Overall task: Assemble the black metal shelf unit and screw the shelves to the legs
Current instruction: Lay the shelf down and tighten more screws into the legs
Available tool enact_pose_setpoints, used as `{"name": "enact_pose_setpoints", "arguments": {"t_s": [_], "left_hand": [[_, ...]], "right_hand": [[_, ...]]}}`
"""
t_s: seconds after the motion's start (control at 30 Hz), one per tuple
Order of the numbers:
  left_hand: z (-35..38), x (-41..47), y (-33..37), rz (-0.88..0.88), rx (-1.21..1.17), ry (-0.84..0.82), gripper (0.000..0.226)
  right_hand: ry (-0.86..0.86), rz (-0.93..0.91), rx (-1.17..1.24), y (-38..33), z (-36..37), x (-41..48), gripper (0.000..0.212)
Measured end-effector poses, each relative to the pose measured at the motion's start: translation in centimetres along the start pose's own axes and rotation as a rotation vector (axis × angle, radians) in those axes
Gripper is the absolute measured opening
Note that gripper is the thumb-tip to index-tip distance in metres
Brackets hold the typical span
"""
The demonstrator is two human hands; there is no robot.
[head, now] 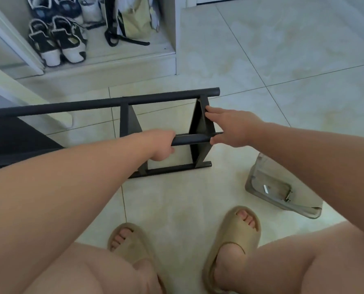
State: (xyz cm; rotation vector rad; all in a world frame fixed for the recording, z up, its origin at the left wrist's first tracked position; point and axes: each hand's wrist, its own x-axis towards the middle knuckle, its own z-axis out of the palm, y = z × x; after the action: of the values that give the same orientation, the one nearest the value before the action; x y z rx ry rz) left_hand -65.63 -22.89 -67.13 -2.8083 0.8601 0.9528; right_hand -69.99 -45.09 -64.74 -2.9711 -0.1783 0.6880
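Note:
The black metal shelf unit (121,103) lies on its side on the tiled floor, its round legs running left to right and its shelf panels standing on edge. My left hand (163,146) grips the near upper leg (190,139) from above, fingers curled round the tube. My right hand (230,128) holds the rightmost shelf panel (200,132), with fingers on its far edge and the thumb by the leg's end. A larger black panel (13,141) fills the unit's left end.
A clear plastic bag (283,187) with small metal parts lies on the floor at the right. My feet in beige slippers (234,240) stand just before the unit. An open white cabinet (104,58) with shoes and a bag is behind it.

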Motion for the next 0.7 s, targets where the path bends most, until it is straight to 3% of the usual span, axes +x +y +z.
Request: {"name": "enact_pose_setpoints", "arguments": {"t_s": [0.17,0.4,0.53,0.7], "left_hand": [[-1.3,3.7,-1.2,-0.035,-0.041,0.145,0.014],[0.0,4.1,-2.9,-0.092,0.052,0.317,0.035],[1.5,4.2,-3.1,-0.057,0.114,0.485,0.052],[0.9,4.5,-3.7,-0.007,0.022,0.398,0.056]], "right_hand": [[0.137,0.039,0.086,0.8,0.0,3.0,0.051],[0.181,0.164,0.383,3.2,1.7,3.9,0.074],[0.201,0.169,0.466,4.4,2.9,4.0,0.03],[0.294,0.085,0.473,4.3,2.3,3.8,0.02]]}}
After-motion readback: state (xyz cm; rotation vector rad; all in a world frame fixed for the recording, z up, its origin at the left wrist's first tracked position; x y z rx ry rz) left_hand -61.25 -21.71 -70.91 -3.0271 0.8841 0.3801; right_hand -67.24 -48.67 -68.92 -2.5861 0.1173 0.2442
